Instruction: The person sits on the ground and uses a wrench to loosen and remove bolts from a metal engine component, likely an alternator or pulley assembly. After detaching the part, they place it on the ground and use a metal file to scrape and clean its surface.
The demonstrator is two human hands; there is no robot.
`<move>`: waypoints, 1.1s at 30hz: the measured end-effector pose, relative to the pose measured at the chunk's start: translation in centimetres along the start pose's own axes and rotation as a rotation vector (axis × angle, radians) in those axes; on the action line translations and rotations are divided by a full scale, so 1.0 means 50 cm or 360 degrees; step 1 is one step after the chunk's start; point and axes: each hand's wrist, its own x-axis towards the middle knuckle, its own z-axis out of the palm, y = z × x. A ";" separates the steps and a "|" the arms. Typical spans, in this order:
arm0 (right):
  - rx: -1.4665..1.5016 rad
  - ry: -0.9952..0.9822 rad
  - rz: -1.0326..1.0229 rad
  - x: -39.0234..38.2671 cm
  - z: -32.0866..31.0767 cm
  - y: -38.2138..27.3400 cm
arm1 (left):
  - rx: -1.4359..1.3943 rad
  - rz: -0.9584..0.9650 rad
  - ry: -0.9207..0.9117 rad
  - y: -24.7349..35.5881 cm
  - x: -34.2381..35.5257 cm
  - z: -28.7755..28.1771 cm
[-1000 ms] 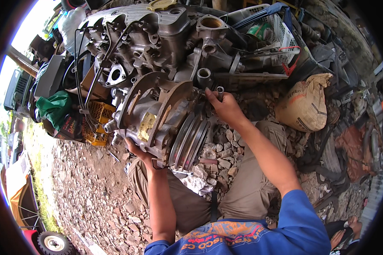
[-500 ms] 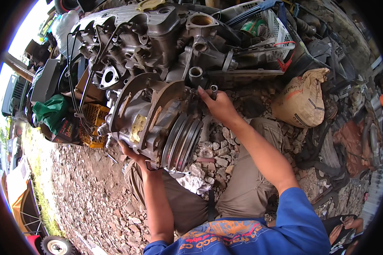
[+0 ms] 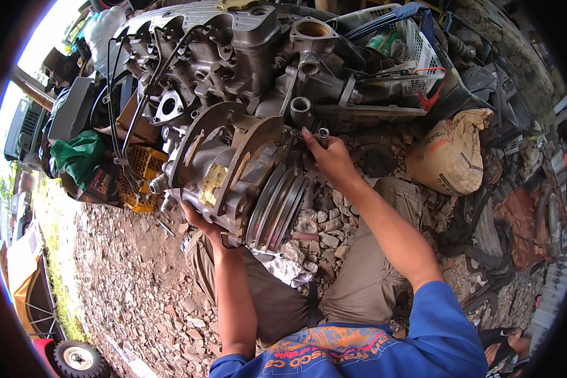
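A dirty metal pulley unit [image 3: 233, 183], which looks like a compressor in a curved bracket, sits against the front of a large engine [image 3: 233, 69]. Its grooved pulley [image 3: 277, 211] faces my knees. My left hand [image 3: 206, 228] is closed round the unit's lower side, the fingertips hidden beneath it. On the far right side of the unit, my right hand [image 3: 332, 160] grips a wrench; only its shiny round end [image 3: 323, 133] shows above my fist. The thumb points toward the bracket's edge, just below an upright pipe opening [image 3: 301, 105]. Where the wrench's other end rests is hidden.
A paper cement sack [image 3: 447, 154] stands to the right. Behind it are a white plastic basket [image 3: 416, 50] and piled scrap parts. A yellow crate [image 3: 138, 183] and a green cloth [image 3: 79, 157] lie at left. Broken stones [image 3: 145, 283] cover the ground.
The whole view has shifted slightly, so the engine and unit appear a little lower and farther right. Both hands keep their holds; the wrench's round end appears tilted slightly more to the right.
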 end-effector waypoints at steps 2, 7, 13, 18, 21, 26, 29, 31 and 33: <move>0.0071 -0.0077 -0.0052 0.008 -0.002 0.008 | 0.0025 0.0004 -0.0047 -0.001 0.000 -0.003; -0.0324 0.0273 -0.0799 -0.016 0.029 0.006 | 0.0010 0.0059 -0.0046 -0.009 0.006 -0.018; -0.0323 0.0017 -0.0229 -0.003 0.004 0.000 | -0.0085 -0.0023 -0.0145 -0.011 0.017 -0.044; -0.0375 0.0311 -0.0770 -0.012 0.031 0.010 | 0.0063 0.0063 -0.0053 -0.008 0.014 -0.025; -0.0254 0.0332 -0.0696 -0.017 0.042 0.002 | 0.0017 0.0011 -0.0059 -0.005 0.009 -0.024; -0.0149 0.0115 -0.0136 -0.002 0.011 0.006 | -0.0007 -0.0065 -0.0028 -0.001 0.020 -0.034; -0.0371 0.0096 -0.0451 0.002 0.006 0.010 | 0.0026 -0.0037 0.0010 -0.004 0.012 -0.022; -0.0417 0.0291 -0.0783 -0.006 0.023 0.016 | 0.0021 -0.0037 -0.0037 -0.007 0.013 -0.025; -0.0363 0.0368 -0.0912 -0.011 0.038 0.013 | 0.0002 -0.0031 -0.0062 -0.006 0.012 -0.027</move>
